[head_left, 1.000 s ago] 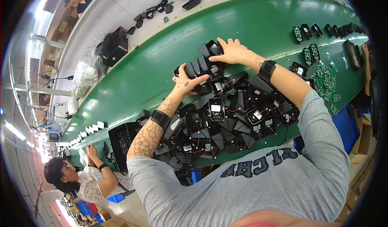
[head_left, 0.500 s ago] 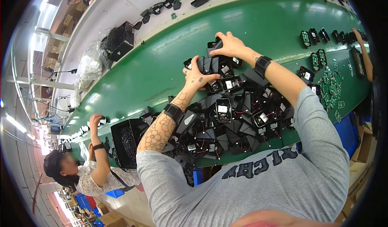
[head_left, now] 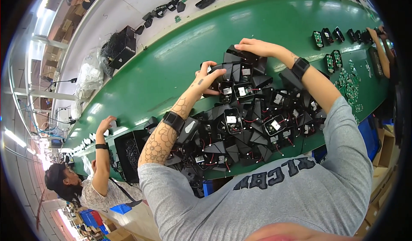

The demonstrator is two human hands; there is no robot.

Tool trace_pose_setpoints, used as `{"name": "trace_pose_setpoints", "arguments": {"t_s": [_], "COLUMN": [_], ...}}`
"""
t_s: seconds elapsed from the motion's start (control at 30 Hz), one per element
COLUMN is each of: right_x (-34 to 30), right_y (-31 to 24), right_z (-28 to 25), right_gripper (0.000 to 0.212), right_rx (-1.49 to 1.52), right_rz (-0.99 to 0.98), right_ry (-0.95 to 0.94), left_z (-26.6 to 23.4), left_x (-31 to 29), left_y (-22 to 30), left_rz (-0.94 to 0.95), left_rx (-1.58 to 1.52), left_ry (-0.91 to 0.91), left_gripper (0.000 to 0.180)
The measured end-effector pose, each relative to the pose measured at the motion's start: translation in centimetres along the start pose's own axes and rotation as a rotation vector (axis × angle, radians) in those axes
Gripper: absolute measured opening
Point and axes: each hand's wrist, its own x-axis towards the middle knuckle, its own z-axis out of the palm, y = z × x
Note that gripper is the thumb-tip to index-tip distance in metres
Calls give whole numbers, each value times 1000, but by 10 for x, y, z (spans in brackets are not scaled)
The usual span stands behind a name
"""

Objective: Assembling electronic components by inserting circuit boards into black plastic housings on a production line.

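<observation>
A heap of black plastic casings [head_left: 257,138] lies before me, several fitted with white labelled parts and thin red wires. At its far left end my left hand [head_left: 206,80] curls its spread fingers round a black plastic casing [head_left: 219,69]. Over the heap's far right edge, my right hand [head_left: 259,48] rests its fingertips on another black casing [head_left: 247,57]; its thumb is hidden below. Between my hands stand upright casings and an open one with a white-labelled part [head_left: 246,72]. Nearer me, an open casing [head_left: 233,120] shows a white label inside.
The green tabletop [head_left: 171,69] carries a black bin of small dark parts [head_left: 122,155] at left and green circuit boards [head_left: 348,84] at right. Boards in casings [head_left: 329,62] stand nearby. One co-worker [head_left: 94,181] works at left; another's arm [head_left: 382,54] reaches in at right.
My right hand has shifted right and its fingers now lie flatter over a casing. My left hand stays at the heap's left end, its fingers more curled in.
</observation>
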Motion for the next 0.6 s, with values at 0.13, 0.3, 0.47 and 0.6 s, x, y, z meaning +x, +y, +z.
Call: {"name": "trace_pose_setpoints", "arguments": {"t_s": [0.13, 0.3, 0.47, 0.6], "right_x": [-3, -11, -42, -51], "right_y": [10, -14, -6, 18], "right_z": [1, 3, -12, -4], "right_gripper": [84, 80, 70, 68], "right_rx": [-178, -237, 142, 216], "right_rz": [17, 149, 75, -108], "right_ry": [113, 5, -60, -12], "left_z": [11, -1, 1, 21], "left_x": [5, 16, 0, -6], "left_y": [24, 31, 26, 24], "left_rz": [-71, -160, -1, 74], "left_rx": [244, 281, -32, -25], "left_ry": [61, -76, -265, -194], "left_gripper": [68, 79, 75, 83]}}
